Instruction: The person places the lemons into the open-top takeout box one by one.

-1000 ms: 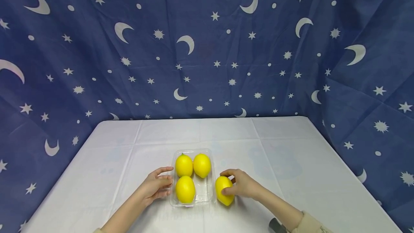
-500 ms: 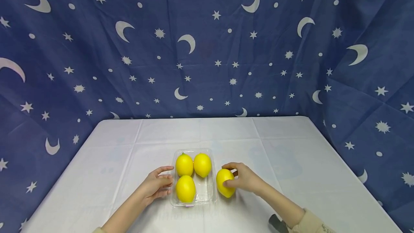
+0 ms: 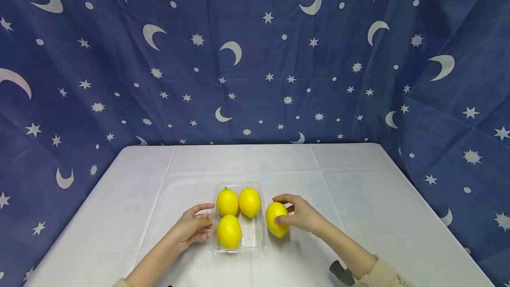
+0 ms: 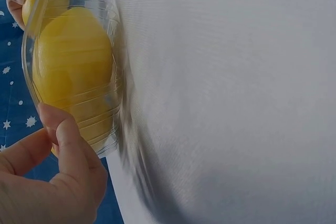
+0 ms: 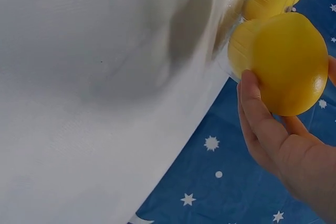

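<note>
Right hand (image 3: 300, 217) grips a lemon (image 3: 276, 219) just right of the tray (image 3: 259, 237); left hand (image 3: 191, 230) steadies it, fingers relaxed.

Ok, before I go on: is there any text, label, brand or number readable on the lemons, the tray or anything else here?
None: no view shows words, numbers or brand marks.
Lemon in the right hand: plain yellow skin, no sticker.
Clear plastic tray touched by the left hand: no label visible.
White tablecloth: faint pale pictures, too washed out to read.
Blue backdrop: only printed moons, stars and dots.
</note>
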`<move>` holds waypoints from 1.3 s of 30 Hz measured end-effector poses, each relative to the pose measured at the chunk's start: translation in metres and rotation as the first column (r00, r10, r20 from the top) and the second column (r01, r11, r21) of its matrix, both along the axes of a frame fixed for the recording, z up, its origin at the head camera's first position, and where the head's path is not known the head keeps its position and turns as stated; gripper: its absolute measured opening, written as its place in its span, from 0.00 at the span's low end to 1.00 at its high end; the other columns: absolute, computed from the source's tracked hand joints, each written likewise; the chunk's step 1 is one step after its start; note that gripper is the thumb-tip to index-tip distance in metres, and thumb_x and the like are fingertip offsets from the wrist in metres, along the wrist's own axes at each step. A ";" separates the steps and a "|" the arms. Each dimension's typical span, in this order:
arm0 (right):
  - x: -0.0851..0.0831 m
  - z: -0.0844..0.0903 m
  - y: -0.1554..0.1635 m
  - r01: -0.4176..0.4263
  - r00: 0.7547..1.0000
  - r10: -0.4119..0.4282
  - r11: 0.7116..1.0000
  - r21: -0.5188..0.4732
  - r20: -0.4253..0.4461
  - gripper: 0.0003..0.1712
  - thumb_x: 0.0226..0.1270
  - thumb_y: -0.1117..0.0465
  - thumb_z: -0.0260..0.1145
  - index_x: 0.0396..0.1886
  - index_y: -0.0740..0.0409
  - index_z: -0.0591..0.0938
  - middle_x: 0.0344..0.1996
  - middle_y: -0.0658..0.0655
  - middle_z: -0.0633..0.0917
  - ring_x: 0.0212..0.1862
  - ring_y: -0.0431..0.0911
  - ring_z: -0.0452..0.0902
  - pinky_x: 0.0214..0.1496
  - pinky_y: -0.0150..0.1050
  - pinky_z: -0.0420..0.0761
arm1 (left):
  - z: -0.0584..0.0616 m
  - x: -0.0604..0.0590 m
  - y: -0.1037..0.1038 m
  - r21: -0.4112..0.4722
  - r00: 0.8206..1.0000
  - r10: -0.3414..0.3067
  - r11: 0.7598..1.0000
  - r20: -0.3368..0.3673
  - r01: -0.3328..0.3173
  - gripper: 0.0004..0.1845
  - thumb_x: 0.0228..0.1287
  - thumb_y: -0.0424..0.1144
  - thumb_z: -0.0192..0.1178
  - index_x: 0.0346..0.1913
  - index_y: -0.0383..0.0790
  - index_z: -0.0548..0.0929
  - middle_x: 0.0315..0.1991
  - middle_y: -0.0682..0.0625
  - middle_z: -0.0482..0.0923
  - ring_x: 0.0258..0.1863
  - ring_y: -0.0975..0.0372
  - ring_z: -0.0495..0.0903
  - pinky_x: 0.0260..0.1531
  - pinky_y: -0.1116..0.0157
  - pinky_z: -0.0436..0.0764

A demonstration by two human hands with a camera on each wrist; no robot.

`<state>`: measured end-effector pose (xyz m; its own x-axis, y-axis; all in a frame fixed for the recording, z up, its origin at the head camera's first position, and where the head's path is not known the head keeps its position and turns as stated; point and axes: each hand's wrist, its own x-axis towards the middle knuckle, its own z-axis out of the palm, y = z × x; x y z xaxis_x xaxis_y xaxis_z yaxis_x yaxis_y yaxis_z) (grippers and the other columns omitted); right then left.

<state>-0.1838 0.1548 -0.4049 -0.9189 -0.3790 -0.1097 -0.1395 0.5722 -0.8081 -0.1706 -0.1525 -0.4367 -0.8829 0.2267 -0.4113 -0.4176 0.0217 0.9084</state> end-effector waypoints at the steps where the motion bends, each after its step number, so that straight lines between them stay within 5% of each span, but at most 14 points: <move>1: 0.000 0.000 0.000 -0.005 1.000 0.005 1.000 -0.008 -0.004 0.28 0.52 0.64 0.70 0.55 0.63 0.77 0.52 0.63 0.79 0.44 0.49 0.76 0.44 0.40 0.83 | 0.000 0.000 0.000 0.000 1.000 -0.002 1.000 -0.001 0.002 0.29 0.64 0.28 0.55 0.66 0.33 0.58 0.33 0.54 0.74 0.30 0.65 0.76 0.29 0.73 0.83; 32: 0.002 0.015 -0.020 -0.047 0.997 0.044 0.997 -0.053 -0.059 0.25 0.54 0.60 0.71 0.52 0.60 0.79 0.50 0.59 0.81 0.46 0.51 0.76 0.49 0.45 0.82 | 0.002 -0.003 0.002 -0.020 1.000 0.012 1.000 -0.001 -0.013 0.30 0.62 0.28 0.57 0.65 0.33 0.60 0.34 0.53 0.73 0.31 0.64 0.76 0.29 0.73 0.83; 39: 0.004 0.014 -0.027 -0.070 0.996 0.067 0.996 -0.058 -0.053 0.25 0.54 0.59 0.72 0.53 0.60 0.78 0.51 0.60 0.80 0.45 0.48 0.76 0.45 0.39 0.82 | 0.002 0.000 0.002 -0.024 1.000 0.006 1.000 -0.003 -0.006 0.30 0.62 0.29 0.57 0.66 0.32 0.59 0.35 0.52 0.73 0.31 0.64 0.76 0.29 0.72 0.83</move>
<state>-0.1795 0.1280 -0.3913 -0.8944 -0.4457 -0.0385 -0.2188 0.5109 -0.8314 -0.1703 -0.1506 -0.4346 -0.8852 0.2118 -0.4142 -0.4154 0.0411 0.9087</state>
